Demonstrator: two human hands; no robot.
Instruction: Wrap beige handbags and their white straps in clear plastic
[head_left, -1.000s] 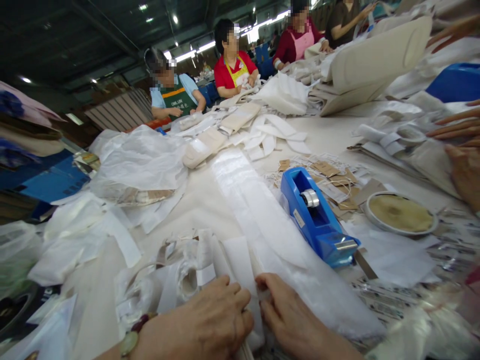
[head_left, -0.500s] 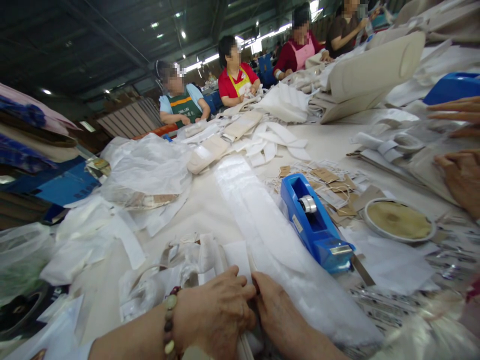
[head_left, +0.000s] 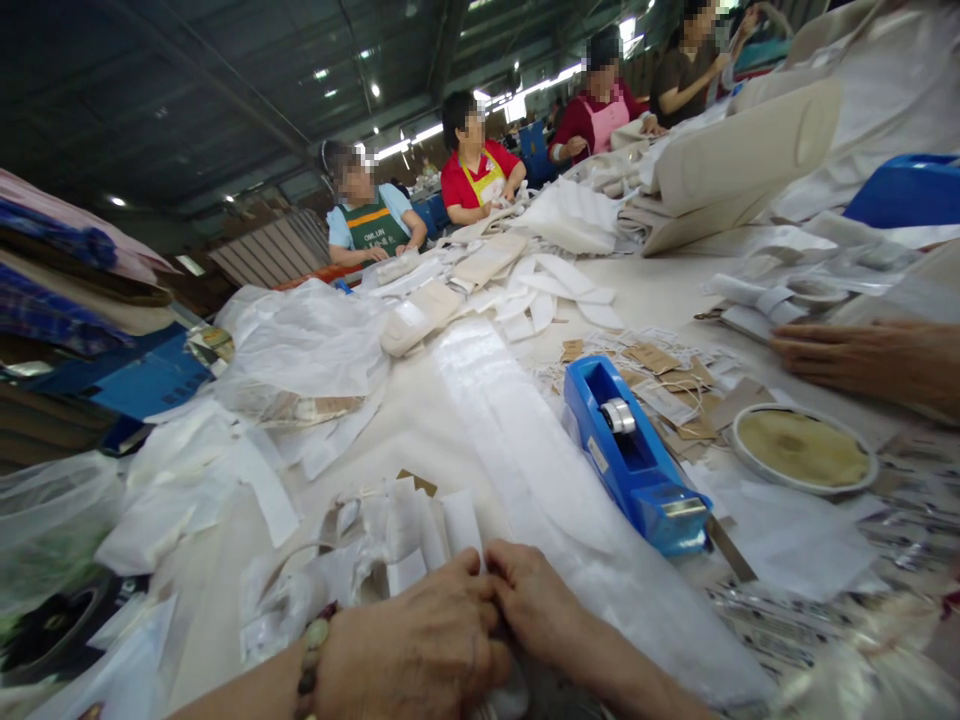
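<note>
My left hand (head_left: 420, 635), with a bead bracelet (head_left: 311, 650) at its wrist, is closed at the bottom middle. Against its fingertips rest the bent, closed fingers of my right hand (head_left: 536, 605). Whatever they grip is mostly hidden; only a pale, whitish bit shows beneath them. Just beyond my left hand lies a heap of rolled off-white fabric pieces (head_left: 386, 545), with a brown card tag (head_left: 417, 482) behind it. A stack of clear plastic sleeves (head_left: 540, 465) runs diagonally along the right hand's far side.
A blue tape dispenser (head_left: 634, 455) stands right of the sleeves. Beyond it are brown hang tags (head_left: 671, 365) and a round tin (head_left: 802, 450). A co-worker's hand (head_left: 862, 360) presses on beige fabric at right. Plastic bags (head_left: 300, 345) lie left; several people sit across the table.
My fingertips have come together and my right hand has shifted slightly left. The brown tag behind the fabric heap has come into sight. At right, the co-worker's hand has reached further in.
</note>
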